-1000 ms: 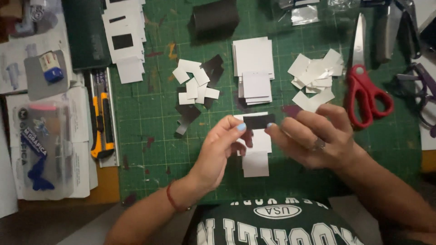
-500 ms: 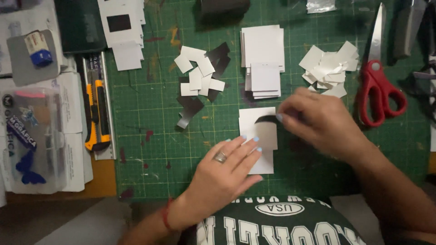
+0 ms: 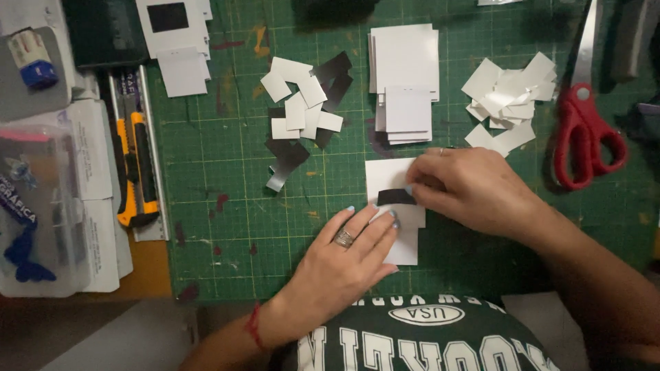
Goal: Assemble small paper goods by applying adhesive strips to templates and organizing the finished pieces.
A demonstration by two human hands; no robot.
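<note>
Both hands press on one white card mount (image 3: 392,175) lying on the green cutting mat (image 3: 227,178), left hand (image 3: 344,257) flat and open, right hand (image 3: 474,189) pinching its dark film piece (image 3: 393,197) into place, while stacked blank mounts (image 3: 405,69) and loose film strips (image 3: 330,75) wait unassembled.

The mat (image 3: 227,178) is dark green with a pale grid and dull red and orange stains. At its middle, a white card (image 3: 388,172) carries a black strip (image 3: 395,197). Above the card sits a white stack (image 3: 405,62); left of that stack, white slips (image 3: 299,103) lie over black pieces (image 3: 333,75), and right of it lie more white scraps (image 3: 509,96). The scissors (image 3: 584,137) right of the scraps have red handles and a silver blade. Left of the mat, the knife (image 3: 135,168) is orange and black. The left hand (image 3: 344,264) has pale blue nails, a silver ring and a red wrist cord. The shirt (image 3: 419,340) below the mat is dark green with white letters.
</note>
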